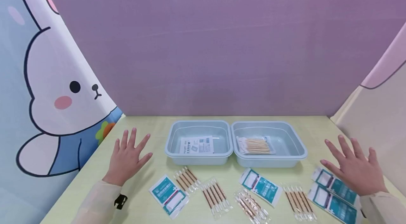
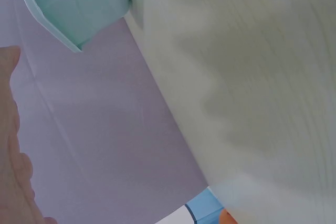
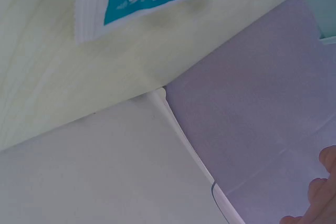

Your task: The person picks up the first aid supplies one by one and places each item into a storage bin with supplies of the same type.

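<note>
My left hand (image 1: 127,159) hovers over the table's left side with fingers spread and straight, holding nothing. On the right my other hand (image 1: 358,169) is spread the same way above two teal-and-white packets (image 1: 344,208), partly covering them. Two pale blue plastic trays stand side by side between the hands. A white printed packet (image 1: 196,145) lies in the left tray (image 1: 198,160); a clear bag of wooden-stick cotton swabs (image 1: 256,145) lies in the right tray (image 1: 269,163).
In front of the trays lie several clear sachets of brown-stick swabs (image 1: 215,197), another teal packet (image 1: 169,196) at left and one more (image 1: 261,186) near the middle. A purple cloth panel (image 1: 215,58) rises behind the table, with a rabbit-print cloth (image 1: 63,69) at left.
</note>
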Action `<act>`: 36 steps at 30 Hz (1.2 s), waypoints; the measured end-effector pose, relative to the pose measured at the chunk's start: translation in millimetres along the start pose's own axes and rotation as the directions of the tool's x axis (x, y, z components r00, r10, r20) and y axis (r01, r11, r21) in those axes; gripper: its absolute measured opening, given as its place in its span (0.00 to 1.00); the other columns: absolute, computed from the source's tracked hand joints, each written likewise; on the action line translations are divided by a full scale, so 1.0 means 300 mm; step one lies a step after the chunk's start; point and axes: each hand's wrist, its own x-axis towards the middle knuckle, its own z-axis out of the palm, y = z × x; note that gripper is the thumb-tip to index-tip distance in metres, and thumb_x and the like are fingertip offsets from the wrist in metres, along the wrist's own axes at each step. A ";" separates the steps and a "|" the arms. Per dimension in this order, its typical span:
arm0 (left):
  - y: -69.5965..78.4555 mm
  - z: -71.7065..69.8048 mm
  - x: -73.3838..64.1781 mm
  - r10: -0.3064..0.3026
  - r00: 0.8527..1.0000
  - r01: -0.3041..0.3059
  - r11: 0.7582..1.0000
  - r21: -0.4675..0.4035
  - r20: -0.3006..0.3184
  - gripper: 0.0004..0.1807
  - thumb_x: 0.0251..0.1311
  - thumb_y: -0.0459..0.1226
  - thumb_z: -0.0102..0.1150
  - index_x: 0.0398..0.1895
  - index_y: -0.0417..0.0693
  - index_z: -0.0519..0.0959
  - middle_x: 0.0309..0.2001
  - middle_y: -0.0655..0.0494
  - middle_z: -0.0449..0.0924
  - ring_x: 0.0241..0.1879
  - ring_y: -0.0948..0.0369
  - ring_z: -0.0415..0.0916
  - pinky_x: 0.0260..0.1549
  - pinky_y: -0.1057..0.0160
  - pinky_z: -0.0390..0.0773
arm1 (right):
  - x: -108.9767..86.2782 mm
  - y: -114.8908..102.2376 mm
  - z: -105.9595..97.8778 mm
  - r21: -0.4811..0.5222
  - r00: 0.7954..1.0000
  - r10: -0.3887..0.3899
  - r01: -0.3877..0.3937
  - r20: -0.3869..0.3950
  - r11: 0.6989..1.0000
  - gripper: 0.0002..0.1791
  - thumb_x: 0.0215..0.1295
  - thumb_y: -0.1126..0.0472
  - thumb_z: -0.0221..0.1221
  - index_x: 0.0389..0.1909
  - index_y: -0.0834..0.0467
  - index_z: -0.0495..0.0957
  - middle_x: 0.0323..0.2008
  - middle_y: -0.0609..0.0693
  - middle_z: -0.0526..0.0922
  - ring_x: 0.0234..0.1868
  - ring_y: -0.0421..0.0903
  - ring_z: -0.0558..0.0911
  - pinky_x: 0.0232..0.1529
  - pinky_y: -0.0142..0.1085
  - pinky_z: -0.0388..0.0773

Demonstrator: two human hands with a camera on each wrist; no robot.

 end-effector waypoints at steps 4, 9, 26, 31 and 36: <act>-0.004 0.001 0.002 0.007 1.000 -0.007 1.000 0.005 -0.011 0.36 0.58 0.53 0.59 0.69 0.50 0.66 0.69 0.30 0.52 0.68 0.32 0.45 0.59 0.32 0.52 | -0.009 -0.002 0.005 0.008 1.000 0.005 -0.005 0.009 1.000 0.48 0.66 0.34 0.48 0.76 0.44 0.32 0.73 0.66 0.37 0.70 0.71 0.39 0.60 0.70 0.30; 0.006 -0.007 0.008 0.004 1.000 -0.003 0.999 -0.040 0.008 0.37 0.59 0.52 0.59 0.69 0.49 0.65 0.69 0.30 0.54 0.68 0.32 0.45 0.59 0.32 0.52 | -0.019 -0.003 -0.001 0.050 1.000 0.001 -0.002 0.017 0.999 0.46 0.68 0.36 0.48 0.76 0.46 0.33 0.72 0.68 0.39 0.70 0.72 0.39 0.60 0.69 0.29; 0.110 -0.054 0.046 -0.107 0.891 0.403 0.635 -0.660 0.441 0.43 0.68 0.56 0.48 0.76 0.47 0.45 0.59 0.35 0.71 0.58 0.39 0.69 0.52 0.39 0.70 | 0.018 -0.145 -0.141 0.468 0.987 -0.046 -0.031 0.152 0.883 0.40 0.72 0.49 0.51 0.76 0.58 0.43 0.61 0.75 0.65 0.53 0.73 0.72 0.37 0.64 0.70; 0.120 -0.039 0.057 -0.124 0.881 0.447 0.532 -0.719 0.457 0.40 0.69 0.50 0.50 0.76 0.44 0.47 0.48 0.40 0.80 0.50 0.43 0.76 0.51 0.40 0.70 | 0.035 -0.224 -0.156 0.502 0.981 -0.063 -0.038 0.183 0.864 0.39 0.69 0.48 0.56 0.72 0.63 0.53 0.61 0.73 0.66 0.51 0.69 0.74 0.35 0.62 0.74; 0.138 -0.019 0.063 -0.143 0.879 0.467 0.450 -0.761 0.455 0.37 0.70 0.45 0.49 0.75 0.43 0.47 0.44 0.40 0.82 0.44 0.44 0.79 0.52 0.41 0.70 | 0.031 -0.288 -0.154 0.561 0.987 -0.112 0.030 0.112 0.827 0.35 0.63 0.52 0.62 0.66 0.66 0.64 0.58 0.70 0.71 0.48 0.64 0.77 0.34 0.56 0.77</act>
